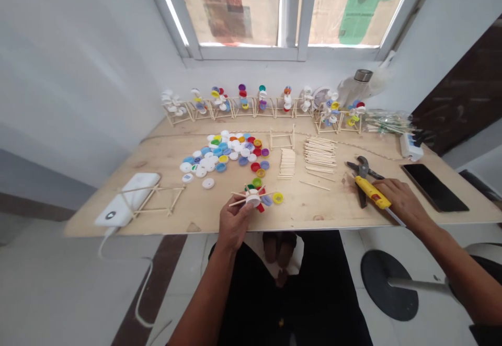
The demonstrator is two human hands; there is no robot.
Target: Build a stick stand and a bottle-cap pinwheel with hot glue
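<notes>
My left hand (234, 226) is closed on a white bottle cap hub (253, 198) with thin wooden sticks sticking out around it, just above the front of the table. Beside and under the hub lie loose caps, among them a yellow cap (277, 198) and a pale blue one (267, 200). At the right, my right hand (400, 199) has its fingers around a yellow glue gun (371, 190), whose pale glue stick (395, 217) points toward me. The glue gun lies over the handles of dark pliers (363, 167); my thumb is hidden.
Many coloured caps (209, 164) lie left of centre, with piles of sticks (319, 153) to their right. Stick stands with cap wheels (243, 100) line the wall. A power bank (133, 197), a stick frame (159, 199), a phone (434, 187) and a power strip (411, 147) sit around.
</notes>
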